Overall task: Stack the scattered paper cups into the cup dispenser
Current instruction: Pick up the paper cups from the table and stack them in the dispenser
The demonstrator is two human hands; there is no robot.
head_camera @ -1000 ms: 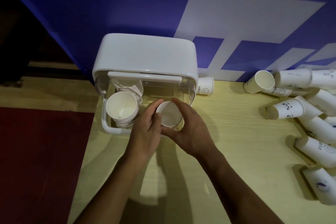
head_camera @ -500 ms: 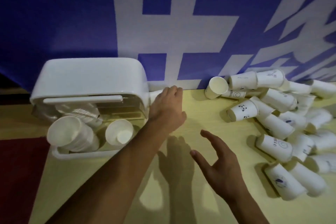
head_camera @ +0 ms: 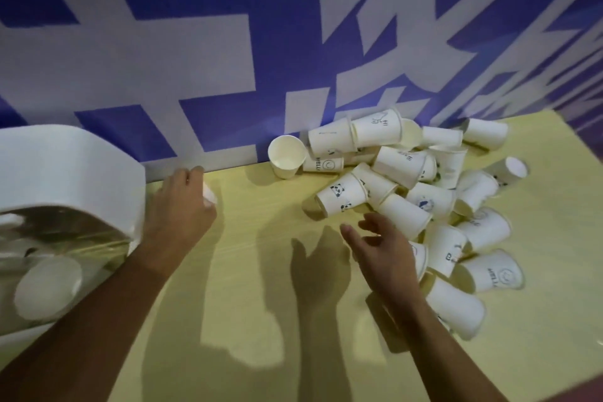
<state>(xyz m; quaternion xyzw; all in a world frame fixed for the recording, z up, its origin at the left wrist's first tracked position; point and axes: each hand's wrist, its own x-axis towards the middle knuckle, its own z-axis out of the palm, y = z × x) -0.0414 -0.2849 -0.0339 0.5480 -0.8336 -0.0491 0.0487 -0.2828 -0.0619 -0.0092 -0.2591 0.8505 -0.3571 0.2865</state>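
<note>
One white paper cup [head_camera: 209, 198] by the wall, beside the white plastic cup dispenser [head_camera: 65, 173] — the left hand [head_camera: 182, 206] curls its fingers round it. The right hand [head_camera: 381, 245], fingers spread, holding nothing, hovers at a heap of roughly twenty-one tipped cups [head_camera: 401, 166] — overlaps blur the count.

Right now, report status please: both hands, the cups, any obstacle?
Left hand grips lone cup beside dispenser. Right hand open, near cup pile, holding nothing. No obstacle seen toward dispenser.
</note>
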